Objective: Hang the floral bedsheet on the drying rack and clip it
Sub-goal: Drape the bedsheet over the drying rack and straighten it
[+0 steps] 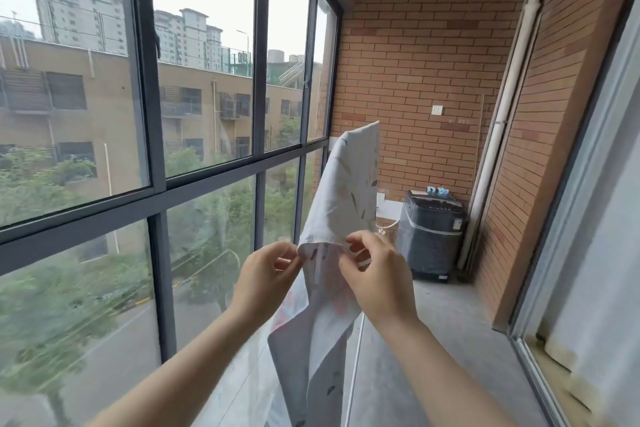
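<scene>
Though in hands (265,274) (375,276), bedsheet (349,191) bottom off-frame

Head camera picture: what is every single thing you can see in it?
Floral bedsheet: one, pale grey with small leaves, middle.
Washing machine: one, dark grey, far corner.
Blue items: a few, atop the washing machine.
Brick wall: one, orange-brown, far end.
Wall switch: one, white, on that wall.
Window frame: one, dark grey, left.
Pipe: one, white, right corner.
Floor: one, grey, below.
Left hand: one, pinching the bedsheet's edge.
Right hand: one, pinching the same edge.
</scene>
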A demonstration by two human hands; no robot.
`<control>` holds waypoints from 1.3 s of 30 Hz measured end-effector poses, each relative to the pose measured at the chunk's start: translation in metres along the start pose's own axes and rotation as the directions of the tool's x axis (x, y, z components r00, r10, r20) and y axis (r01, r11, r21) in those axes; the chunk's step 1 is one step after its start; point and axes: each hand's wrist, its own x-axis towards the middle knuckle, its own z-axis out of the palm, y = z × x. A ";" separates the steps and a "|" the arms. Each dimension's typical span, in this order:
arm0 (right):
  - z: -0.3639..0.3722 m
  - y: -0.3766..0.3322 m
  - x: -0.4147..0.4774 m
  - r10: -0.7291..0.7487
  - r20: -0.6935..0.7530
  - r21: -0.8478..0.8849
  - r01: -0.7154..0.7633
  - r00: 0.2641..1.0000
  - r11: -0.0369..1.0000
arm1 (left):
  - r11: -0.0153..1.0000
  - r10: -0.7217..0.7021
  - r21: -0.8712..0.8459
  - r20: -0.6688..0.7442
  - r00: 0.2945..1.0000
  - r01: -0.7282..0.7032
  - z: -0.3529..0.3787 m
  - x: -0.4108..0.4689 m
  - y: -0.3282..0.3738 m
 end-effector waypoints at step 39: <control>-0.070 -0.159 0.099 -0.253 -0.141 0.106 0.269 0.957 0.957 | 0.975 0.205 0.098 -0.024 0.978 -0.202 -0.045 -0.003 0.063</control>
